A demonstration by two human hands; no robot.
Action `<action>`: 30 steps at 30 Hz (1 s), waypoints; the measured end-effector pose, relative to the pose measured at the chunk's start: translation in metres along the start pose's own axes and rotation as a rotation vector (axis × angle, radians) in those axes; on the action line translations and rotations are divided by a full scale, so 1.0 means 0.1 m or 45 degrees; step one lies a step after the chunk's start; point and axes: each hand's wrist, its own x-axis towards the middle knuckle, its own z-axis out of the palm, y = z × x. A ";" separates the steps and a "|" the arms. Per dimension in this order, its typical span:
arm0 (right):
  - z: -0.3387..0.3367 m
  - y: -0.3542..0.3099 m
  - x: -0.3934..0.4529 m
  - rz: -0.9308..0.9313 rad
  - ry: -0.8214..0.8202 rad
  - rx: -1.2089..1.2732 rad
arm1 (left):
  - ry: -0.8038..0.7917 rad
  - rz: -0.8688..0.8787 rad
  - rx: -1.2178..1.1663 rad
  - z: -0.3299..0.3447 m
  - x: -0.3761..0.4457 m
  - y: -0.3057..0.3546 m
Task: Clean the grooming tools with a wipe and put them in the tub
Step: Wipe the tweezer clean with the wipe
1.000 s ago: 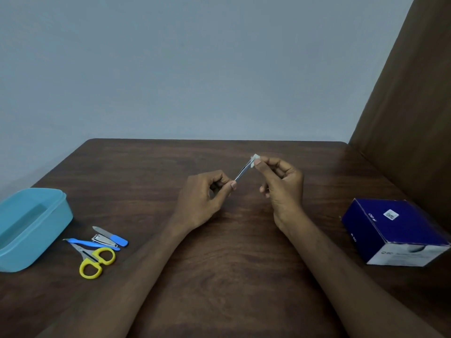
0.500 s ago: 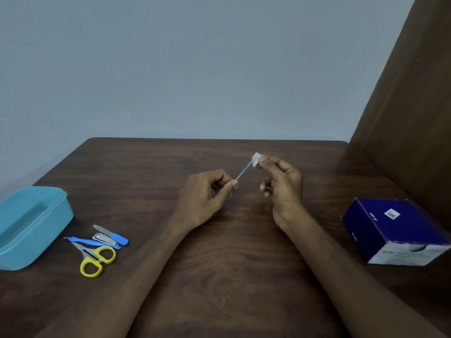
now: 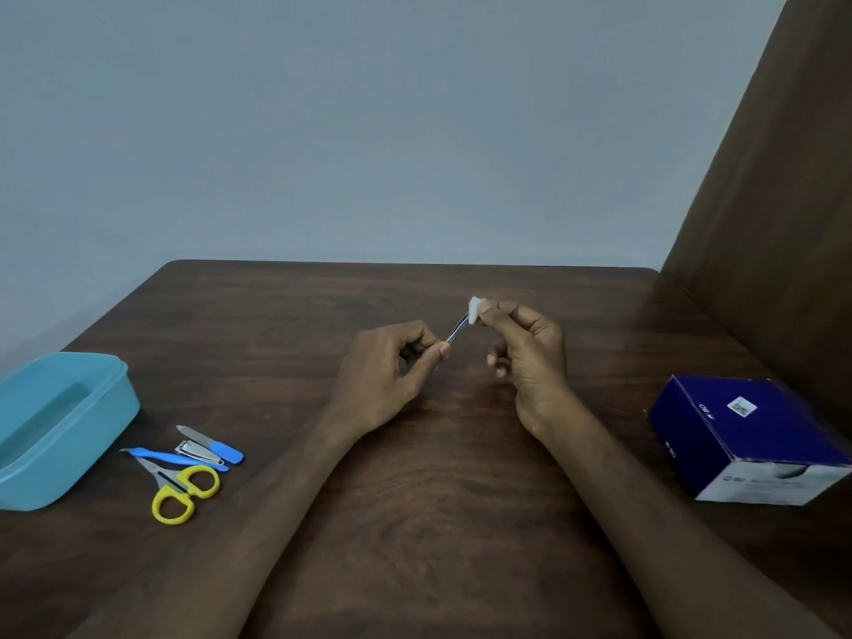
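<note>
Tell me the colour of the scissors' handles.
Yellow. The scissors lie on the table beside the tub; the head view shows them plainly.

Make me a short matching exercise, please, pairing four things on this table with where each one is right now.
Things:
1. tweezers
2. wipe
3. tub
4. blue box

Places:
A. at the table's right edge
B. pinched in the right hand, at the tool's far tip
C. at the table's left edge, beside the scissors
D. held at its near end by the left hand

Pairs: 1-D, 2-B, 3-C, 4-A
</note>
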 end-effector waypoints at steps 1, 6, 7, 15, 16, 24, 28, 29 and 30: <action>0.00 0.00 0.00 -0.012 -0.014 -0.031 | 0.002 -0.003 0.003 0.00 0.00 -0.01; 0.00 0.00 0.01 -0.090 0.025 -0.060 | 0.000 -0.004 0.015 0.02 -0.01 -0.03; 0.00 0.01 0.01 -0.090 0.016 -0.080 | 0.002 -0.012 0.015 0.02 -0.01 -0.03; 0.03 0.09 -0.01 -0.034 -0.115 -0.221 | 0.016 -0.052 0.001 0.01 -0.01 -0.02; 0.03 0.09 -0.01 -0.037 -0.120 -0.221 | 0.021 -0.056 0.003 0.01 -0.01 -0.02; 0.02 0.09 -0.03 -0.087 -0.091 -0.249 | 0.045 -0.061 -0.027 0.00 0.00 -0.02; 0.02 0.10 -0.05 -0.115 -0.167 -0.336 | 0.074 -0.072 -0.032 -0.01 0.00 -0.01; 0.01 0.10 -0.04 -0.105 -0.159 -0.323 | 0.064 -0.072 -0.031 -0.01 0.00 -0.01; 0.01 0.10 -0.03 -0.095 -0.136 -0.296 | 0.050 -0.068 -0.028 -0.01 0.00 -0.01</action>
